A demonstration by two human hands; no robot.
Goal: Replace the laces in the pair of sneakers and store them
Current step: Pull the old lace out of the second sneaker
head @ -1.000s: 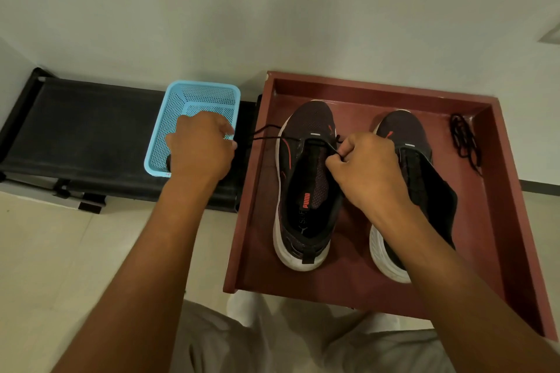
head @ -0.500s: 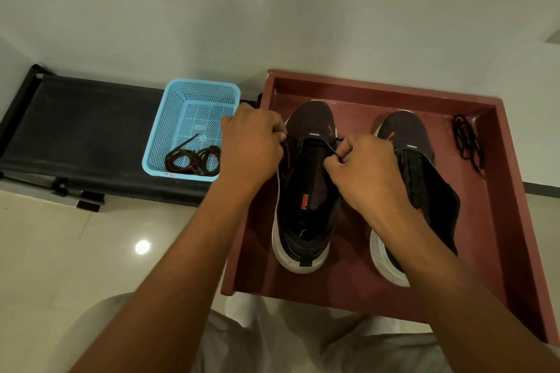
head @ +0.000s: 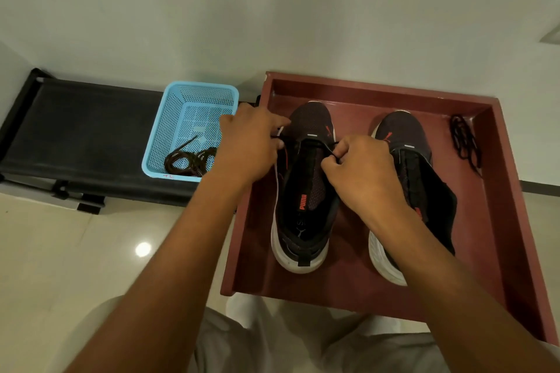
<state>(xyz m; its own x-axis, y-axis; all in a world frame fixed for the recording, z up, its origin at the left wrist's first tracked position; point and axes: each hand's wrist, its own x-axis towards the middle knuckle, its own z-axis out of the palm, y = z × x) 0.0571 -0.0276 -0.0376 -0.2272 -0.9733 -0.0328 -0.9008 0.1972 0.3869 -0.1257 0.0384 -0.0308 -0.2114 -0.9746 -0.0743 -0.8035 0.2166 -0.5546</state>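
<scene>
Two black sneakers with white soles stand side by side in a red-brown wooden tray (head: 503, 221). The left sneaker (head: 306, 209) has a thin black lace (head: 325, 146) across its lowest eyelets. My right hand (head: 360, 172) pinches that lace at the shoe's right side. My left hand (head: 248, 145) is closed at the shoe's left edge, where a short bit of lace shows. The right sneaker (head: 406, 142) is partly hidden by my right forearm. A bundle of black lace (head: 463, 139) lies in the tray's far right corner.
A light blue mesh basket (head: 169, 118) sits on a black bench (head: 81, 130) left of the tray, with a coiled dark lace (head: 191, 160) inside. A white wall runs behind. Pale floor tiles and my knees are below.
My left hand left the blue basket, where a coiled lace now lies, and moved right to the left sneaker's edge. My right hand has stayed on the lace.
</scene>
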